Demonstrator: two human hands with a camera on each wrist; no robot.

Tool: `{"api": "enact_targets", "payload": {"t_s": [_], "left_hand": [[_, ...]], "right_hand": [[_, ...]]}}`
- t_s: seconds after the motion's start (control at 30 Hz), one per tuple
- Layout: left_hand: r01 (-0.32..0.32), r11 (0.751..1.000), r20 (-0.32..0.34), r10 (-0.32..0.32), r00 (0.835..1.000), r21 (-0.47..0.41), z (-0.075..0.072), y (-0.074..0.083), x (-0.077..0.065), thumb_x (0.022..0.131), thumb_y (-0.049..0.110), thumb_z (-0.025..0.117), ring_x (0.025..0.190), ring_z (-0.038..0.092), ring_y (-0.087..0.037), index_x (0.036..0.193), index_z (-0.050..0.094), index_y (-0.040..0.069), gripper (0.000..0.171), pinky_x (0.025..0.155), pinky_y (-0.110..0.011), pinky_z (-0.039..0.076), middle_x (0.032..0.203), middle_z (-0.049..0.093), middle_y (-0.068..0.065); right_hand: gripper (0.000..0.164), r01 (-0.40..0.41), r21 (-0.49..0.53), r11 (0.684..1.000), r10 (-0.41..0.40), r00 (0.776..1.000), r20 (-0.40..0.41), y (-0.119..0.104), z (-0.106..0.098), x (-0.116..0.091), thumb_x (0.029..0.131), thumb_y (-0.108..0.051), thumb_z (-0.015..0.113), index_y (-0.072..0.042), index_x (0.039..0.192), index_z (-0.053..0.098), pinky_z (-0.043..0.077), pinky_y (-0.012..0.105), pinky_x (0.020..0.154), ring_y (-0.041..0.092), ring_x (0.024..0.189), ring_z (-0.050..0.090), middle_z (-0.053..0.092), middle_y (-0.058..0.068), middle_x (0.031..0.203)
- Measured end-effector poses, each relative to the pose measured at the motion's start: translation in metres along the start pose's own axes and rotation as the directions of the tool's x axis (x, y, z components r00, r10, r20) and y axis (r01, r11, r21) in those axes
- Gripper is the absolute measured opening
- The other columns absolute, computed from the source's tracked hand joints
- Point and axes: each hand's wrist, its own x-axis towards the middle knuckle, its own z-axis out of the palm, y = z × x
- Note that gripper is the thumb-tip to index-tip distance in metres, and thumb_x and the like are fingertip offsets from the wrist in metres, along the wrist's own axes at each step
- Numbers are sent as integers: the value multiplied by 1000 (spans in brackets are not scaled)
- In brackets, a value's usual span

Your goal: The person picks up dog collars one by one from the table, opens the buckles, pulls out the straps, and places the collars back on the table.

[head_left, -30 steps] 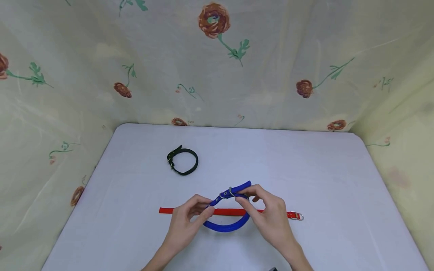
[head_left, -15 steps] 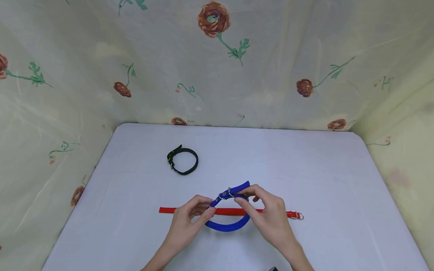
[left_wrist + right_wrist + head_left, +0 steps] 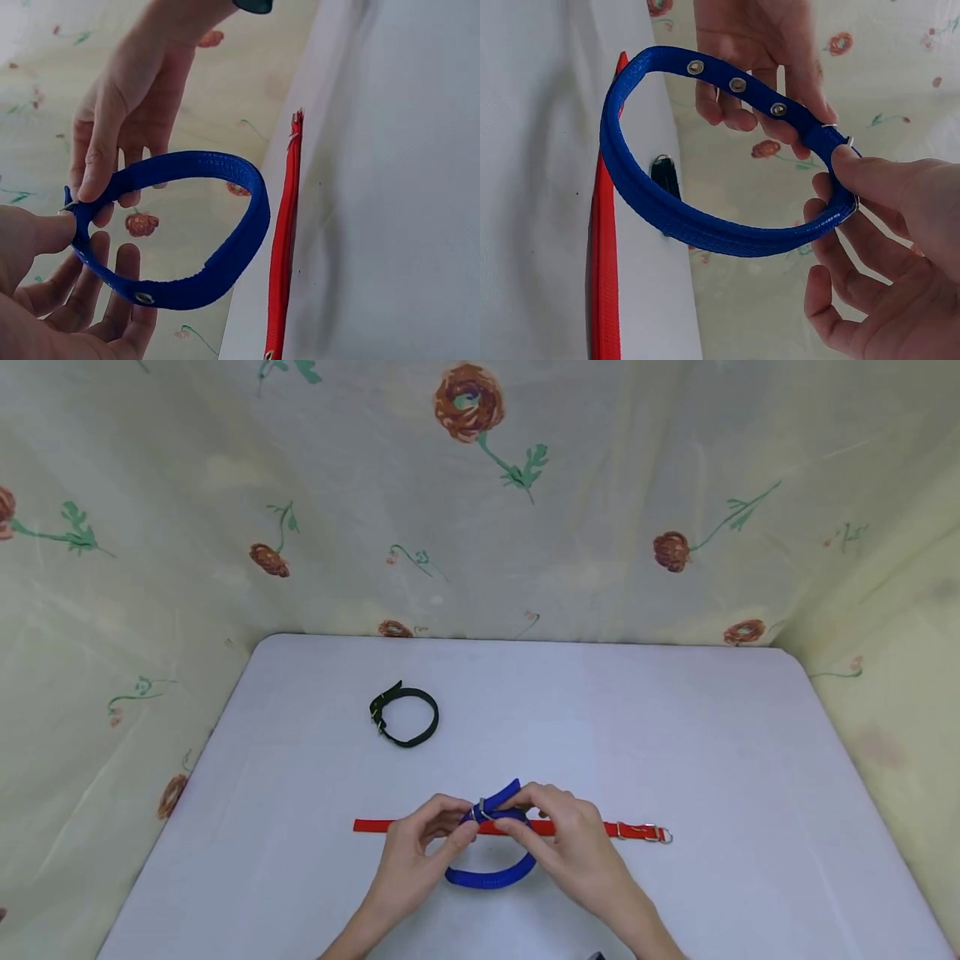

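Observation:
Between both hands a blue buckled collar (image 3: 491, 878) is held above the table, bent into a loop. My left hand (image 3: 408, 852) pinches its strap by the metal ring, thumb on the near side. Just right of the buckle (image 3: 482, 810), my right hand (image 3: 581, 847) pinches the collar between thumb and fingers. The strap's free end (image 3: 508, 792) sticks up past the buckle. Metal-rimmed holes (image 3: 737, 85) show along the strap in the right wrist view. Beneath the loop, a red collar (image 3: 371, 826) lies stretched flat, its middle partly covered by the hands and blue collar.
A black buckled collar (image 3: 435, 714) lies closed in a ring farther back on the white table (image 3: 675, 735). Flower-patterned cloth (image 3: 585, 527) hangs behind the table and at both sides.
My right hand has moved left toward the left hand, bringing the buckle and free end left and lower. The strap holes between the hands no longer show in the head view.

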Motion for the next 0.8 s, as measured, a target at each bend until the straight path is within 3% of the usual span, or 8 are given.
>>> {"api": "enact_targets", "payload": {"t_s": [0.33, 0.5, 0.8], "left_hand": [[28, 996, -44, -25, 999, 86, -5, 2, 0, 103, 28, 74, 98, 73, -7, 121, 75, 25, 18, 95, -28, 62, 108, 80, 5], [33, 997, -4, -33, 999, 64, -6, 0, 0, 104, 30, 73, 101, 73, -7, 125, 73, 30, 21, 97, -28, 61, 111, 79, 9], [-35, 999, 27, 34, 999, 41, -4, -2, 2, 107, 30, 69, 100, 73, -7, 127, 72, 23, 21, 94, -28, 61, 114, 80, 3]], "right_hand": [[30, -36, -31, 999, 32, 993, -110, 4, -7, 1, 89, -10, 87, -23, 114, 76, 61, 28, 83, 6, 95, 74, 81, -14, 104], [29, -31, -21, 999, 29, 995, -91, 5, -9, 3, 89, -10, 87, -22, 114, 77, 61, 27, 84, 6, 96, 74, 81, -13, 105], [27, 18, -12, 1000, -19, 999, -34, 4, -4, 2, 89, -13, 87, -23, 112, 76, 61, 26, 83, 5, 94, 72, 80, -13, 103]]}}
